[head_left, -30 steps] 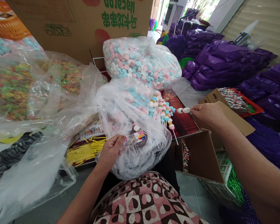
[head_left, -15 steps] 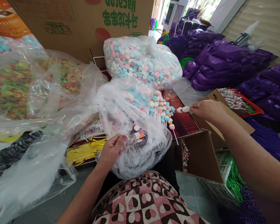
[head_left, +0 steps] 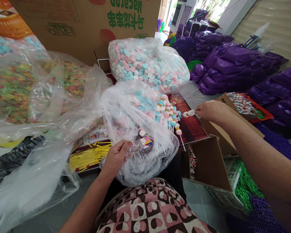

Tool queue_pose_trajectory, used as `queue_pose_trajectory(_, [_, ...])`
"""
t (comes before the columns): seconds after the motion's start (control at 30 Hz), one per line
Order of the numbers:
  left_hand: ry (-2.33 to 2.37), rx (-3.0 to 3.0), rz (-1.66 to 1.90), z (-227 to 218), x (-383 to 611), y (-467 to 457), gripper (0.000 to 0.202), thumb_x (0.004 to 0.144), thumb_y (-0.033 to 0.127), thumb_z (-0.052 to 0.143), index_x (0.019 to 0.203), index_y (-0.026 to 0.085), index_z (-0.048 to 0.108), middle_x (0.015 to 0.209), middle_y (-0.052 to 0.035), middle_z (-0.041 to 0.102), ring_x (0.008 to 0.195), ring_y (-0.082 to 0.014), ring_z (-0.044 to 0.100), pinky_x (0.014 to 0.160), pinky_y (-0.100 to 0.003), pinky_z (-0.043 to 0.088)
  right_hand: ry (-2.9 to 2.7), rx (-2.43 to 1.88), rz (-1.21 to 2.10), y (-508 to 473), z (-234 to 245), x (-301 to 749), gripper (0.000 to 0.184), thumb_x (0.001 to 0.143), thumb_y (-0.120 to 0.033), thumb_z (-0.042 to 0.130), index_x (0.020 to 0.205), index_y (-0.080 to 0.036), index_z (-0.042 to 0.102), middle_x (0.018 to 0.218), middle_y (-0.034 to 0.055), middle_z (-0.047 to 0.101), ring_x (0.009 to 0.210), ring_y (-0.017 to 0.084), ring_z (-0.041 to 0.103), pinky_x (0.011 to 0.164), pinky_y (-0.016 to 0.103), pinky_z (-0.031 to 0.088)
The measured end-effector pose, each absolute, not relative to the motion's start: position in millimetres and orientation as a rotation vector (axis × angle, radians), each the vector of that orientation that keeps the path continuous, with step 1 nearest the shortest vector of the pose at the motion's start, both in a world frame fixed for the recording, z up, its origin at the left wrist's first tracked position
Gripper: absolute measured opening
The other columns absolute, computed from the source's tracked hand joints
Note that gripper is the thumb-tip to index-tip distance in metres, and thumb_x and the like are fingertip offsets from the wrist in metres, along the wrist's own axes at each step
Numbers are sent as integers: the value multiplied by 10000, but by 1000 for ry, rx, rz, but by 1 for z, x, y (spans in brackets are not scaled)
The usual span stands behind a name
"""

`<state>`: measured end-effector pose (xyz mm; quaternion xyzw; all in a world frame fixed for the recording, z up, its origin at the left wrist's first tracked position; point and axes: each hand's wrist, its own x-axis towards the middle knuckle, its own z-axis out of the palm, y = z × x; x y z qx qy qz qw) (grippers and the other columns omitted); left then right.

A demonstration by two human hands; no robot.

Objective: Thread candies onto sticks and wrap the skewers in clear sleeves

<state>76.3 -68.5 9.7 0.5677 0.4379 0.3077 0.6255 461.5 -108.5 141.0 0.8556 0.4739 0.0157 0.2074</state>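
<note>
My left hand (head_left: 116, 156) is closed on a small clear printed wrapper (head_left: 142, 143), held against a crumpled clear plastic bag (head_left: 135, 136) in front of me. My right hand (head_left: 210, 110) is pinched on a thin stick with two white candies (head_left: 188, 113) at its tip. That tip points left toward a pile of candy skewers (head_left: 168, 113) lying on a dark red sheet (head_left: 191, 127). Behind the skewers sits a big clear bag of pink, blue and white candies (head_left: 147, 64).
Bags of multicoloured ring candies (head_left: 19, 87) fill the left. Gold twist ties (head_left: 89, 157) lie below them. An open cardboard box (head_left: 208, 161) stands at the right, with a white crate (head_left: 235, 184) beside it. Purple bags (head_left: 232, 64) pile up at the back right. A large carton (head_left: 87, 22) stands behind.
My right hand with the candy stick has shifted slightly left and up. My left hand has stayed put.
</note>
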Motion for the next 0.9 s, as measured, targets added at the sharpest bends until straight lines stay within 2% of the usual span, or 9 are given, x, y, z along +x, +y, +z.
queue_pose_trajectory(0.27, [990,1314,704,10,77,-69,366,858,507,619,671,199,556,502,61,429,464,-84,419,484,-208,362,1363,2304,-2,-84,152,454,248,901,-259,605,1020,-151,794,1069,192,743,1071,324,664,874,413,466])
queue_pose_trajectory(0.47, [1007,1338,683,12,77,-69,367,860,523,604,684,203,566,483,53,455,461,-93,419,466,-216,333,1411,2263,-1,-62,147,457,222,885,-136,584,972,-24,755,1113,234,716,1140,326,636,927,441,442])
queue_pose_trajectory(0.67, [1037,1361,670,19,79,-68,396,822,565,625,667,204,572,451,56,418,447,-102,420,448,-222,334,1410,2262,1,-42,139,468,198,835,-144,667,916,26,727,1156,245,698,1181,333,600,957,453,422])
queue_pose_trajectory(0.9, [1034,1337,678,17,79,-68,405,816,570,637,653,206,560,457,53,432,441,-100,418,440,-221,335,1433,2281,-14,-23,132,471,262,811,-171,701,998,10,729,1239,248,664,1195,337,582,977,462,413])
